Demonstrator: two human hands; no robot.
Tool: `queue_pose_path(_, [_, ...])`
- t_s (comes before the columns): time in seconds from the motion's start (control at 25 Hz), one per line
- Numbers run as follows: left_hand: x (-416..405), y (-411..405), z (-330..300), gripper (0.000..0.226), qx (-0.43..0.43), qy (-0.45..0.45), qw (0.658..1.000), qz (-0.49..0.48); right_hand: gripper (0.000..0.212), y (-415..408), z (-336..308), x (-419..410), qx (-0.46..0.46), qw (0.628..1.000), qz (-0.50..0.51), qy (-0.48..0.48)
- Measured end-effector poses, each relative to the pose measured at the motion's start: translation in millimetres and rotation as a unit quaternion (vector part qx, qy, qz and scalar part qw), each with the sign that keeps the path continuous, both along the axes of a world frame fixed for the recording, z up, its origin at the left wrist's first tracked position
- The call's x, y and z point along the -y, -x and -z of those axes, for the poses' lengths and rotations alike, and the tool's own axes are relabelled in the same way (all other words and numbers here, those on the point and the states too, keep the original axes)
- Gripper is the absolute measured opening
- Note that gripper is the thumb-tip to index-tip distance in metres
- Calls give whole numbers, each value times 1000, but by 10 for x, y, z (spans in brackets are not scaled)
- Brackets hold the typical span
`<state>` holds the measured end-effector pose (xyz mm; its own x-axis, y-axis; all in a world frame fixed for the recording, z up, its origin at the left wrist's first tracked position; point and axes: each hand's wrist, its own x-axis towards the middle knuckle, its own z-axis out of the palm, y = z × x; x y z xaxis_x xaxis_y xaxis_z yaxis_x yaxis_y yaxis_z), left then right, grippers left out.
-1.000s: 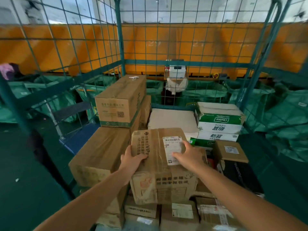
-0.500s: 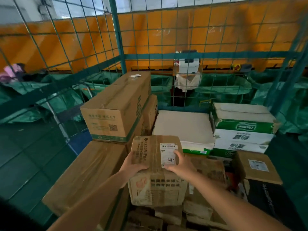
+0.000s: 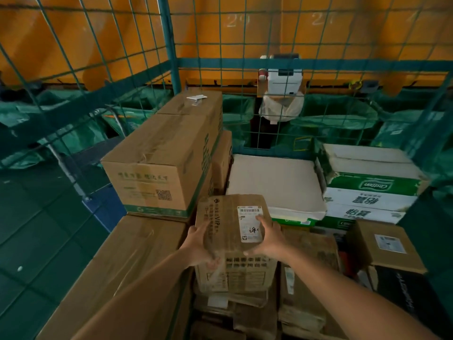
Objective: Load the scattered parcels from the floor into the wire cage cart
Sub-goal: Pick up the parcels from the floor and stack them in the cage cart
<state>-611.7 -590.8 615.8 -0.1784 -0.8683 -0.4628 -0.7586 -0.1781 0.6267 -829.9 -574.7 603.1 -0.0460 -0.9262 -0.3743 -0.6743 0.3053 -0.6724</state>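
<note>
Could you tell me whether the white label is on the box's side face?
No, the label lies on the top of the box.

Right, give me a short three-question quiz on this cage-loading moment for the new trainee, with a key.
1. True or false: both hands grip the taped brown box with the white label.
2. Which stack lies at the cage's right side? A) green-and-white cartons B) blue crates C) metal drums
3. Fill in: the small white slip lies on top of the tall ____ box at the cage's left.

Key: 1 true, left hand on its left edge, right hand on the label side; 2 A; 3 cardboard.
</note>
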Motion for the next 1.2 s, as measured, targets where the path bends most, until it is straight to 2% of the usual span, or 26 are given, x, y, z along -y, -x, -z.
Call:
queue_pose_path(0.24, [619,182,237,111,72,60,994,52,117,82,154,410,10,999,41,16])
queue_pose_path(0.44, [888,586,360,110,59,85,989,106,117,423,184,462,-11,995,101,7])
queue_pose_path(0.6, [888,1240,454,111,3,75,987,140,114,1052,205,311,-33,989,147,4])
queue_pose_path(0.96, [504,2783,687,113,-5,-2,987,162,115,2595,601,-139,-10,985,165,-43])
queue_pose_path(1.2, [541,3921,776,108,-43,25,980,192,114,3733,666,-276,-14,979,200,-36])
